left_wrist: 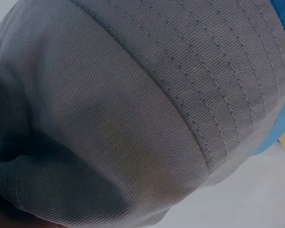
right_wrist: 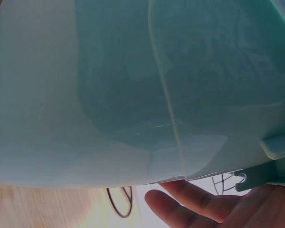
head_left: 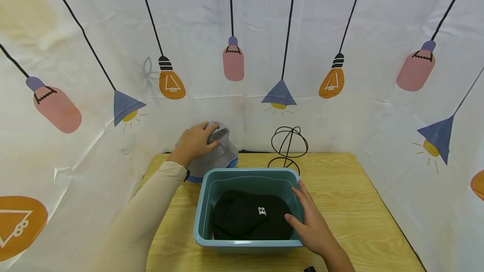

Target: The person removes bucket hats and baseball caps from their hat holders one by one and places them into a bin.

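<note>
A grey bucket hat (head_left: 211, 156) with a blue underside stands at the back left, behind the bin. My left hand (head_left: 194, 142) grips its crown from above, thumb toward the right. Up close in the left wrist view, the hat's stitched grey cloth (left_wrist: 133, 104) is creased at the left, by the hand. At the bin's right rim is my right hand (head_left: 311, 221), fingers spread and thumb over the inside. The light-blue plastic bin (head_left: 247, 243) holds a black cap (head_left: 242, 217) with a white letter R. The right wrist view has the bin's outer wall (right_wrist: 118, 95) and loosely extended fingers (right_wrist: 199, 199).
A black wire stand (head_left: 289, 144) with a rounded top rises behind the bin's right corner. Wood-grain table (head_left: 340, 192) lies under everything, and a white sheet printed with lamps (head_left: 242, 116) hangs around it. A small black object (head_left: 310, 269) shows at the front edge.
</note>
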Demonstrator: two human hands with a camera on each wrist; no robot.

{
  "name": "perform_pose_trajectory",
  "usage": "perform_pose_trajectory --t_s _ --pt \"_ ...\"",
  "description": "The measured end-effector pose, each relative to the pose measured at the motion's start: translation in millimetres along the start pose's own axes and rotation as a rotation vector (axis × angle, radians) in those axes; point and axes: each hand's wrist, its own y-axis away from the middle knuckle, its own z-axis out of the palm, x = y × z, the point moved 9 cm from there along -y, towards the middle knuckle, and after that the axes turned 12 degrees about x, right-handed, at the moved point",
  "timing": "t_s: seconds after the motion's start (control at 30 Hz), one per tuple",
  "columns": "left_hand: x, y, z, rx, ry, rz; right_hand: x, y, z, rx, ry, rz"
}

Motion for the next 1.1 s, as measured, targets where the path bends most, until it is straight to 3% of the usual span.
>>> perform_pose_trajectory --t_s 0.3,0.57,1.1 --pt "-4.0 -2.1 5.3 -0.003 0.020 -0.025 -1 1 0 -0.001 -0.012 -0.004" --pt "-5.7 -1.9 1.2 0.024 0.073 -0.049 -1 1 0 0.003 0.001 -0.009" --pt "-10.0 -3.6 -31.3 0.213 0.130 -0.039 -2 0 -1 0.004 -0.001 -0.008"
